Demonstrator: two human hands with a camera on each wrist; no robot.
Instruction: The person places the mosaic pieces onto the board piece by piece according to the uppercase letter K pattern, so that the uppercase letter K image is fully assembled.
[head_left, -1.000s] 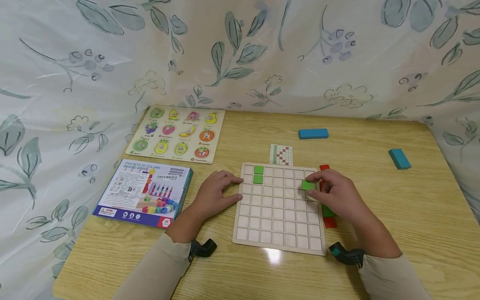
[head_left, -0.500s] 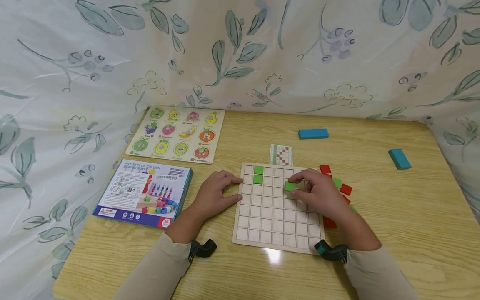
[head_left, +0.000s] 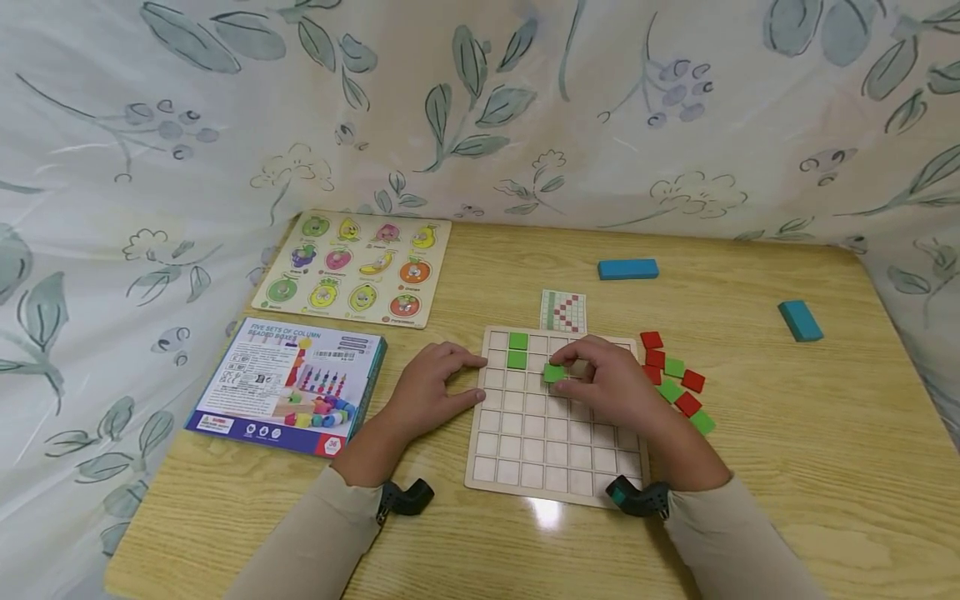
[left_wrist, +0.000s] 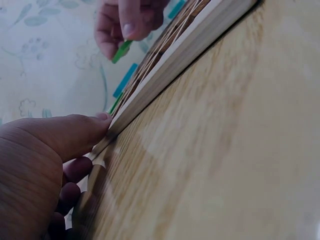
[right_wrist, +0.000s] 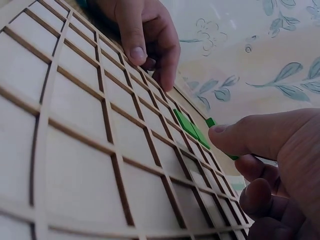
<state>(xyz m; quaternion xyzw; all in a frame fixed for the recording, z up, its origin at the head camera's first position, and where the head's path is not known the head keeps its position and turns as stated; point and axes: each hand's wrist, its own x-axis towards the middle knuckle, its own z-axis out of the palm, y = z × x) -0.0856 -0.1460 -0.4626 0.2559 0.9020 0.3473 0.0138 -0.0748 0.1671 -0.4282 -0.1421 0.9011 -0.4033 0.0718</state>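
Placement under way: my right hand [head_left: 611, 387] pinches a small green square tile [head_left: 555, 373] between thumb and fingertips, just above the pale wooden grid board [head_left: 555, 479], diagonally below and right of the two green tiles [head_left: 517, 349] already seated near its far-left corner. My left hand [head_left: 431, 392] rests against the board's left edge, fingers curled over the rim, steadying it. Next, I judge, the tile needs lowering flat into one cell and releasing. Loose red and green tiles [head_left: 675, 379] lie just right of the board.
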